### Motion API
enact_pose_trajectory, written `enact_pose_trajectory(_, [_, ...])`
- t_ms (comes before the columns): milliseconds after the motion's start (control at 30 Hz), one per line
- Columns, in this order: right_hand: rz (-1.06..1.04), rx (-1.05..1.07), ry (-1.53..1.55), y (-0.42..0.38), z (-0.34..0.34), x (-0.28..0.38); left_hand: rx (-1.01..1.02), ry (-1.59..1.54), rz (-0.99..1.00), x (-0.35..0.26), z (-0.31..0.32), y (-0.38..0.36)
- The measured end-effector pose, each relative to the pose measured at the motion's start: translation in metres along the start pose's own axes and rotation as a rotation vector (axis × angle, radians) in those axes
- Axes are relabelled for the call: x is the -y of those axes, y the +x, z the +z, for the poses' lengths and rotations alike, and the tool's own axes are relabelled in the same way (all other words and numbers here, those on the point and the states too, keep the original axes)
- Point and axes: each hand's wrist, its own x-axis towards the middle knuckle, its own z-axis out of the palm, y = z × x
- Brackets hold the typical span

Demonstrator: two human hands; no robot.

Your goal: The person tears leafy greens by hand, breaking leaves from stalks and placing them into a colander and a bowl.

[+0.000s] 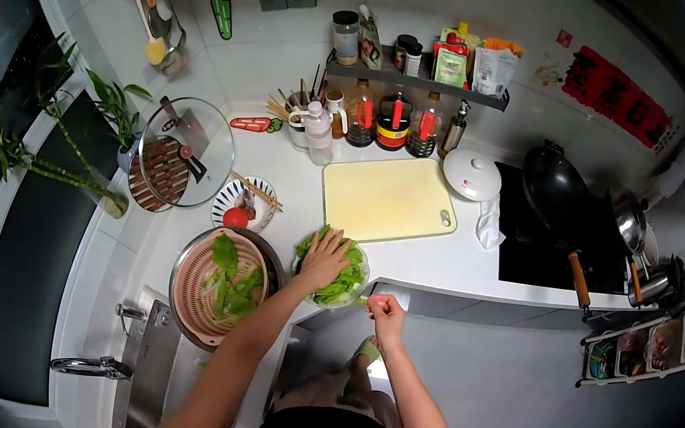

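Left hand [325, 262] spread flat on greens [343, 288] in bowl [367, 272], right hand [385, 315] closed, small green piece [363, 301] pinched at fingertips.

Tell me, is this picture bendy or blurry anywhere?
Head view: corners fade to black, and the tall white window frame looks bowed, perhaps from a wide lens; head view: bright glints on the curved silver metal tap; head view: left hand and right hand look fairly sharp.
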Motion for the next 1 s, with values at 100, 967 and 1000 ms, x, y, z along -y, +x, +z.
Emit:
enact_pose_trajectory(100, [-0.037,0.017,-0.104,0.019,-0.003,0.0,0.046,0.099,-0.019,0.002,0.01,-0.003])
enact_pose_trajectory(967, [-0.388,-0.043,-0.527,0.085,0.018,-0.003,0.021,-1.527,-0.482,-0.007,-0.048,0.025])
enact_pose_trajectory(1000, [-0.487,0.004,-0.592,0.081,0.024,0.004,0.013,-1.643,-0.456,-0.008,-0.051,0.024])
